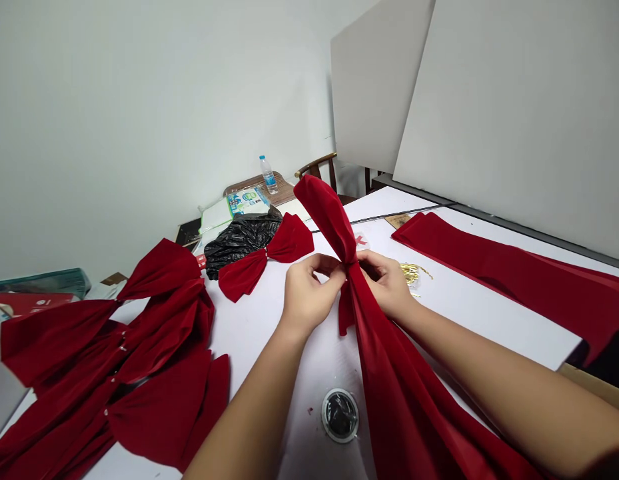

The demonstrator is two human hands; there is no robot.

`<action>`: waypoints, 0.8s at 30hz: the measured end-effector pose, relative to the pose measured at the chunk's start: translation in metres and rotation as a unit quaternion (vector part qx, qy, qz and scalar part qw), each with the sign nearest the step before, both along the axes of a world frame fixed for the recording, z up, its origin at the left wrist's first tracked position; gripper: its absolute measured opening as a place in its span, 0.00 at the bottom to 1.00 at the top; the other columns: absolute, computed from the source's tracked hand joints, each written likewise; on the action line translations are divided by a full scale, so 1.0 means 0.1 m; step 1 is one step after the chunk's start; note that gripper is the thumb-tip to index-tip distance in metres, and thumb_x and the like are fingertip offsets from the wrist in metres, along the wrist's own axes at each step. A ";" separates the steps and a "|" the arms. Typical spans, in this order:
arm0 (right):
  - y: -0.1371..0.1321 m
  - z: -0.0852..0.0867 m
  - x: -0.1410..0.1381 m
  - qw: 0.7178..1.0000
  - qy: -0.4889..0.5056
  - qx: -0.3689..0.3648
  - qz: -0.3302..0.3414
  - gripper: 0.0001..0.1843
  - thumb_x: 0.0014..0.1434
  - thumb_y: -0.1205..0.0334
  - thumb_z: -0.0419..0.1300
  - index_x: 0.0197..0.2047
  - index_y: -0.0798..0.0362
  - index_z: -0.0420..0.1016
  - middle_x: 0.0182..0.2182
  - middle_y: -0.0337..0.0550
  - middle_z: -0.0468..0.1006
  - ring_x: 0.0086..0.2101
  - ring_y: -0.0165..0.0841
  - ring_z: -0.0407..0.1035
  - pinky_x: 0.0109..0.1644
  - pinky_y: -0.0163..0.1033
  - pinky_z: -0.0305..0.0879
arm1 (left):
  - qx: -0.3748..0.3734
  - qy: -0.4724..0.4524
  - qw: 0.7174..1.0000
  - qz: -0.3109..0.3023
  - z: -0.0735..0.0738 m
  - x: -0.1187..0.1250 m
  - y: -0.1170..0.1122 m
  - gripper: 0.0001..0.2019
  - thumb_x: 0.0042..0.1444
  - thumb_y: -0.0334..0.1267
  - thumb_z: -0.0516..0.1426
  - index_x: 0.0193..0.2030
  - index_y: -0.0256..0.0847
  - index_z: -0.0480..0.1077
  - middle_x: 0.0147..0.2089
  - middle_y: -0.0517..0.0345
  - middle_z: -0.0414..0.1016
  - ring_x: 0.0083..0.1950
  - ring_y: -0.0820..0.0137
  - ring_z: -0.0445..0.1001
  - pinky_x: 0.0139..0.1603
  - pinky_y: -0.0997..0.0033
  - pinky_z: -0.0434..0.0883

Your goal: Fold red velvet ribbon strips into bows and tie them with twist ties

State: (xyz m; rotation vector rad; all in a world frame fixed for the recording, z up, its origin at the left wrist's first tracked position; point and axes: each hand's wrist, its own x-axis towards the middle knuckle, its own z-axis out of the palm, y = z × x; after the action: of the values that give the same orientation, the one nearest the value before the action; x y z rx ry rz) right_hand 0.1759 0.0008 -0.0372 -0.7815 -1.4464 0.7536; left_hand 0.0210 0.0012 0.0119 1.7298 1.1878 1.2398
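A long piece of red velvet fabric (394, 373) is gathered tightly at one point, its upper end standing up in a loop and its lower part hanging toward me. My left hand (312, 290) pinches at the gathered spot from the left, thumb and fingers together. On the other side my right hand (386, 280) grips the same gather, its fingertips partly hidden behind the fabric. Any tie between the fingertips is too small to make out. Just beyond my right hand lies a bundle of gold twist ties (412, 275).
Several finished-looking red bows (164, 360) are piled at the left; another bow (269, 253) lies by a black plastic bag (239, 240). A flat red fabric strip (509, 267) stretches along the right. A water bottle (268, 177) stands behind. A round grommet (340, 415) sits in the white table (262, 373).
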 end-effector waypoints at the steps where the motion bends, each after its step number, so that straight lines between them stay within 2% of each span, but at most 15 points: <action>1: 0.00 -0.02 0.01 1.000 -0.020 0.015 -0.005 0.10 0.64 0.56 0.63 0.43 0.54 0.79 0.37 0.45 0.82 0.36 0.35 0.76 0.39 0.39 0.70 | -0.089 -0.059 0.994 -0.012 0.00 0.02 -0.01 0.05 0.50 0.36 0.62 0.29 0.36 0.76 0.29 0.56 0.77 0.30 0.74 0.72 0.30 0.73 0.66; 3: 0.01 -0.04 0.03 0.998 -0.046 0.033 -0.012 0.11 0.66 0.56 0.60 0.45 0.54 0.79 0.37 0.46 0.82 0.34 0.35 0.74 0.37 0.39 0.70 | -0.226 -0.145 0.962 -0.038 0.02 0.05 -0.02 0.09 0.50 0.40 0.63 0.29 0.35 0.74 0.29 0.56 0.74 0.26 0.77 0.67 0.23 0.76 0.57; 4: 0.01 -0.04 0.04 0.998 -0.049 0.034 -0.012 0.12 0.66 0.56 0.60 0.45 0.55 0.79 0.37 0.46 0.82 0.33 0.34 0.74 0.37 0.40 0.70 | -0.261 -0.157 0.951 -0.047 0.03 0.05 -0.03 0.10 0.50 0.41 0.63 0.29 0.34 0.73 0.30 0.56 0.74 0.25 0.78 0.65 0.22 0.76 0.53; 6: 0.01 -0.02 0.04 0.999 -0.031 0.020 -0.004 0.12 0.66 0.55 0.60 0.44 0.55 0.78 0.36 0.46 0.81 0.34 0.35 0.75 0.36 0.39 0.70 | -0.253 -0.133 0.956 -0.059 0.06 0.02 -0.03 0.11 0.51 0.42 0.64 0.32 0.34 0.74 0.33 0.54 0.75 0.25 0.79 0.65 0.21 0.76 0.52; 8: 0.00 0.02 0.03 1.000 0.005 -0.008 0.008 0.12 0.64 0.54 0.63 0.43 0.54 0.78 0.35 0.46 0.81 0.34 0.35 0.76 0.36 0.38 0.70 | -0.161 -0.084 0.982 -0.050 0.08 -0.03 -0.01 0.10 0.55 0.41 0.62 0.37 0.34 0.74 0.36 0.54 0.76 0.27 0.77 0.69 0.23 0.76 0.59; 10: -0.02 0.07 0.01 0.998 0.047 -0.047 0.021 0.13 0.60 0.53 0.67 0.41 0.54 0.78 0.33 0.45 0.81 0.33 0.34 0.76 0.35 0.37 0.71 | -0.003 -0.021 0.999 -0.025 0.07 -0.09 0.01 0.08 0.59 0.37 0.59 0.44 0.37 0.73 0.40 0.54 0.77 0.30 0.75 0.72 0.28 0.74 0.65; 12: -0.02 0.11 0.00 0.991 0.088 -0.091 0.046 0.17 0.54 0.50 0.71 0.38 0.54 0.77 0.32 0.45 0.80 0.31 0.33 0.75 0.35 0.37 0.73 | 0.170 0.070 0.983 -0.021 0.04 -0.14 0.04 0.09 0.61 0.31 0.56 0.48 0.39 0.73 0.44 0.54 0.77 0.36 0.74 0.74 0.35 0.72 0.70; 14: -0.02 0.14 -0.01 0.982 0.116 -0.132 0.074 0.22 0.47 0.47 0.75 0.35 0.54 0.76 0.31 0.44 0.80 0.31 0.34 0.75 0.36 0.38 0.75 | 0.291 0.152 0.943 -0.048 0.01 -0.19 0.05 0.10 0.63 0.28 0.56 0.48 0.41 0.75 0.46 0.53 0.77 0.43 0.72 0.76 0.41 0.71 0.73; 16: 0.00 0.14 -0.02 0.974 0.130 -0.162 0.091 0.25 0.41 0.46 0.78 0.33 0.54 0.75 0.30 0.44 0.80 0.31 0.34 0.76 0.39 0.39 0.77 | 0.339 0.186 0.920 -0.065 -0.01 -0.21 0.06 0.10 0.64 0.28 0.56 0.47 0.42 0.76 0.47 0.53 0.77 0.46 0.71 0.77 0.43 0.72 0.74; 18: 0.01 0.14 -0.02 0.968 0.135 -0.181 0.107 0.27 0.39 0.45 0.78 0.32 0.54 0.75 0.29 0.43 0.79 0.30 0.34 0.76 0.39 0.40 0.78 | 0.355 0.185 0.915 -0.058 -0.02 -0.22 0.06 0.08 0.65 0.29 0.57 0.46 0.41 0.76 0.45 0.53 0.78 0.46 0.72 0.78 0.43 0.73 0.75; 24: 0.00 0.13 -0.03 0.966 0.126 -0.182 0.131 0.25 0.41 0.46 0.78 0.33 0.54 0.76 0.28 0.42 0.78 0.27 0.31 0.73 0.38 0.37 0.77 | 0.390 0.205 0.896 -0.047 -0.02 -0.26 0.07 0.05 0.64 0.33 0.59 0.43 0.39 0.78 0.41 0.53 0.81 0.42 0.70 0.79 0.44 0.70 0.75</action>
State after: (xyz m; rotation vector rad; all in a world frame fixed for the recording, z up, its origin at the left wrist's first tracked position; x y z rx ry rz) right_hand 0.1731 0.0006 -0.0244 -0.7444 -1.2063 1.3005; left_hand -0.0046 0.0082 0.0096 2.7116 0.8383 1.4465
